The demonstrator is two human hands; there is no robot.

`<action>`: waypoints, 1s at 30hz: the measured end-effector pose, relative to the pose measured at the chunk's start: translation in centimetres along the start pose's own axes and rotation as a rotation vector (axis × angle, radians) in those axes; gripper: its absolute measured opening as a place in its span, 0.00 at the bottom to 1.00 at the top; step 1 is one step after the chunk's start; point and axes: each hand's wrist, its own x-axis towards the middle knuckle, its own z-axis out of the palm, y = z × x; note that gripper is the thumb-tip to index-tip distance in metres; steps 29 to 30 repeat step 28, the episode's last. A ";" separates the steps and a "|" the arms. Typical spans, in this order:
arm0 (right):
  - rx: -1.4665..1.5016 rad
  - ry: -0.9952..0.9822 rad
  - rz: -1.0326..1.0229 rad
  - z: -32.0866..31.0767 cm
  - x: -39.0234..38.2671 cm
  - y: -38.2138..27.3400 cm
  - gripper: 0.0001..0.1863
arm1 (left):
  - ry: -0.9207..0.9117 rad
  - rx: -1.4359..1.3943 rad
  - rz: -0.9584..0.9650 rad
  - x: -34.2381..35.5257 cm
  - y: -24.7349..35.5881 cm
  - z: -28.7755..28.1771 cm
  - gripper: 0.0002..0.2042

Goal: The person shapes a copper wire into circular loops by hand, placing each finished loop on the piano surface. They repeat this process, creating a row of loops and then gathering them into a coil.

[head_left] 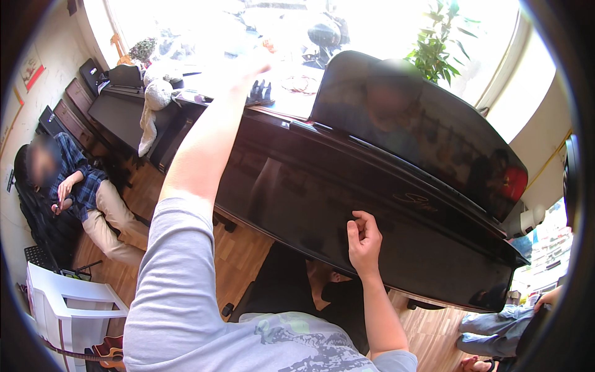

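Observation:
A glossy black piano [297,167] stands before me, its key cover down and its dark music panel [421,124] raised. My left arm stretches far over the piano's left part toward the window. Glare washes out my left hand [251,65], so its fingers and anything in them cannot be made out. Close to it on the piano top are small black upright pieces [260,92] and some flat papers [279,113]. In front of the key cover is my right hand [364,245], loosely curled, thumb apart from the fingers, holding nothing visible.
At left sits a person in a plaid shirt [77,164]. A white plush toy [158,96] hangs over dark furniture beside the piano. A white stand-like piece [68,297] and a guitar [110,354] are lower left. Another person's jeans [496,328] show lower right. A plant [434,46] stands by the window.

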 end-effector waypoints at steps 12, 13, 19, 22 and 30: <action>0.062 -0.023 -0.008 -0.3 -0.2 0.4 0.10 | -0.040 0.882 0.185 -3.9 -0.8 -0.9 0.10; 0.068 -0.021 -0.009 -0.4 -0.2 0.4 0.10 | -0.031 0.893 0.185 -3.8 -0.8 -0.9 0.10; 0.094 -0.022 -0.031 -0.6 -0.4 0.7 0.10 | 0.002 0.944 0.162 -4.8 -1.1 -2.1 0.10; 0.083 -0.007 -0.051 -0.8 -0.4 0.5 0.09 | 0.014 0.962 0.153 -5.2 -1.3 -2.4 0.11; 0.391 0.260 -0.382 -5.3 -0.9 -7.2 0.13 | 0.039 0.974 0.102 -5.6 -1.3 -4.9 0.11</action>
